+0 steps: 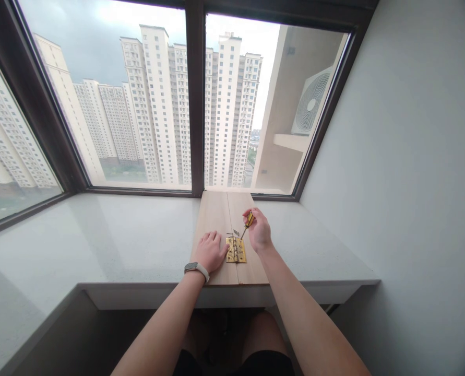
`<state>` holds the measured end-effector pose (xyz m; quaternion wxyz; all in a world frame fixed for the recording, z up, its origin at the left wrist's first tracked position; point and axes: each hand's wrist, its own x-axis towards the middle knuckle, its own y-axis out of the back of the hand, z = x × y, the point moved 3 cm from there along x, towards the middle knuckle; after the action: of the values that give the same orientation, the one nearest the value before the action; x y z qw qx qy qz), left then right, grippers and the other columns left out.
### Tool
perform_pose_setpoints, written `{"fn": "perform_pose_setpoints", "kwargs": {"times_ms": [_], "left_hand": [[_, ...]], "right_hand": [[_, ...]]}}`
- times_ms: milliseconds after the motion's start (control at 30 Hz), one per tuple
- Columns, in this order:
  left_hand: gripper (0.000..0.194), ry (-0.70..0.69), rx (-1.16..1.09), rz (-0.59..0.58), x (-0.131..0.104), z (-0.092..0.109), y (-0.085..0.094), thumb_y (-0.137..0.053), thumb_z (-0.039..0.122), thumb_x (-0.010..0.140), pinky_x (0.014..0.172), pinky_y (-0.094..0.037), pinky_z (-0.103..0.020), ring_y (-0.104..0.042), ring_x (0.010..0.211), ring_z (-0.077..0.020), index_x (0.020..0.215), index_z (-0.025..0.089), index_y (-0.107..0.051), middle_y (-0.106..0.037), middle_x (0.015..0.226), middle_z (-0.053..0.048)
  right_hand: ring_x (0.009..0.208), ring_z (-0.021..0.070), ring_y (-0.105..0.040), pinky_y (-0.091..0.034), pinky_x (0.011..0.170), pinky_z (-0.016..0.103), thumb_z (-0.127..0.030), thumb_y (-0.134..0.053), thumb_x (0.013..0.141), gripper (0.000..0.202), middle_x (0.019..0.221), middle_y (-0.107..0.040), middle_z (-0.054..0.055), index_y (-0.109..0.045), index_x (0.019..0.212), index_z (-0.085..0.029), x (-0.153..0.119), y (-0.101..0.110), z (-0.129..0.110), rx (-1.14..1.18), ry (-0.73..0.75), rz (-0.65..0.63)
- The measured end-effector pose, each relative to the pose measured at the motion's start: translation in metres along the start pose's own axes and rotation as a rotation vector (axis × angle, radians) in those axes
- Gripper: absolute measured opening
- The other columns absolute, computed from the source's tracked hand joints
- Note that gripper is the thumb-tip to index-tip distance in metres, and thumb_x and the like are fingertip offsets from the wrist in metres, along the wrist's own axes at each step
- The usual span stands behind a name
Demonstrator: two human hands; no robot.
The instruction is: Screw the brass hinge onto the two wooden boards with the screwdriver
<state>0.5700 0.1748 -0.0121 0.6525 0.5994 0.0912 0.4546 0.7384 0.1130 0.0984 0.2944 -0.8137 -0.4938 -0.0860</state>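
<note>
The right grip [260,230] is closed around the yellow-and-black handle of a screwdriver [250,219], whose shaft slants down and to the left, out of the fingers. Its tip meets the far right corner of a brass-coloured butt hinge [236,250]; whether it sits in a screw head is too small to tell. The hinge lies flat, just left of the right grip and a little nearer the body, with its knuckle running along the seam between two boards and one leaf on each. The left grip [210,251] is released: the hand lies palm down, left of the hinge, with its thumb against the hinge's left edge. Between the two grips, just beyond the hinge, a few loose screws [236,232] lie in a small scatter. Under the left grip is the left wooden board [213,211]; the right wooden board [243,206] lies beneath the right grip, long edge against long edge with the other. Behind the left grip, a watch [192,266] with a pale strap circles the wrist. Both boards rest on a pale worktop [138,240], which spreads out on either side of the grips. Beyond them stands a dark window frame [197,104], with high-rise buildings [154,94] outside and, farther right, an air-conditioner outdoor unit [312,102].
</note>
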Motion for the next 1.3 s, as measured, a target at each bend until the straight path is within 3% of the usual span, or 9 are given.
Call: {"fn": "perform_pose_setpoints", "kwargs": {"times_ms": [233, 400, 667, 933, 1133, 1300], "left_hand": [[0.056, -0.004, 0.007, -0.003, 0.0, -0.001, 0.0, -0.041, 0.061, 0.104, 0.114, -0.037, -0.047, -0.046, 0.138, -0.0331, 0.136, 0.02, -0.061, -0.054, 0.15, -0.015], [0.058, 0.01, 0.002, -0.022, 0.0, 0.0, 0.001, -0.04, 0.063, 0.103, 0.116, -0.035, -0.048, -0.045, 0.14, -0.0333, 0.138, 0.021, -0.06, -0.054, 0.151, -0.015], [0.058, 0.022, -0.019, -0.04, 0.0, 0.001, 0.002, -0.04, 0.063, 0.103, 0.117, -0.033, -0.049, -0.043, 0.141, -0.0336, 0.138, 0.021, -0.06, -0.053, 0.152, -0.015], [0.058, 0.017, -0.009, -0.031, 0.0, 0.001, 0.003, -0.04, 0.063, 0.103, 0.116, -0.034, -0.047, -0.044, 0.139, -0.0329, 0.137, 0.021, -0.06, -0.053, 0.151, -0.015], [0.059, 0.015, -0.001, -0.025, 0.001, 0.001, 0.003, -0.04, 0.064, 0.103, 0.116, -0.034, -0.046, -0.045, 0.139, -0.0326, 0.137, 0.02, -0.06, -0.054, 0.151, -0.015], [0.059, 0.019, -0.005, -0.035, 0.0, 0.001, 0.004, -0.041, 0.063, 0.103, 0.116, -0.034, -0.048, -0.044, 0.14, -0.0336, 0.138, 0.02, -0.06, -0.053, 0.152, -0.015]], "right_hand": [[0.08, 0.0181, -0.063, -0.051, 0.078, 0.034, -0.038, -0.078, 0.079, 0.019, 0.084, -0.069, 0.002, -0.068, 0.075, -0.023, 0.002, 0.004, 0.005, -0.003, -0.076, 0.127], [0.066, 0.014, -0.056, -0.046, 0.067, 0.03, -0.039, -0.084, 0.077, 0.027, 0.072, -0.065, -0.001, -0.063, 0.08, -0.023, -0.002, -0.004, -0.001, -0.027, -0.088, 0.107], [0.066, 0.0156, -0.056, -0.045, 0.064, 0.032, -0.04, -0.063, 0.087, 0.021, 0.081, -0.067, 0.003, -0.066, 0.075, -0.023, -0.003, -0.007, -0.007, -0.031, -0.042, -0.011], [0.084, 0.0189, -0.066, -0.052, 0.082, 0.035, -0.036, -0.08, 0.08, 0.019, 0.087, -0.072, 0.003, -0.066, 0.08, -0.023, -0.003, -0.004, -0.002, -0.02, -0.079, 0.113], [0.068, 0.0148, -0.058, -0.048, 0.07, 0.031, -0.034, -0.08, 0.079, 0.022, 0.078, -0.071, 0.0, -0.061, 0.083, -0.024, 0.001, -0.005, -0.001, -0.019, -0.052, 0.114], [0.068, 0.0157, -0.055, -0.046, 0.068, 0.032, -0.036, -0.064, 0.087, 0.016, 0.08, -0.07, 0.003, -0.066, 0.079, -0.024, -0.001, -0.003, -0.006, -0.025, -0.017, 0.042]]}}
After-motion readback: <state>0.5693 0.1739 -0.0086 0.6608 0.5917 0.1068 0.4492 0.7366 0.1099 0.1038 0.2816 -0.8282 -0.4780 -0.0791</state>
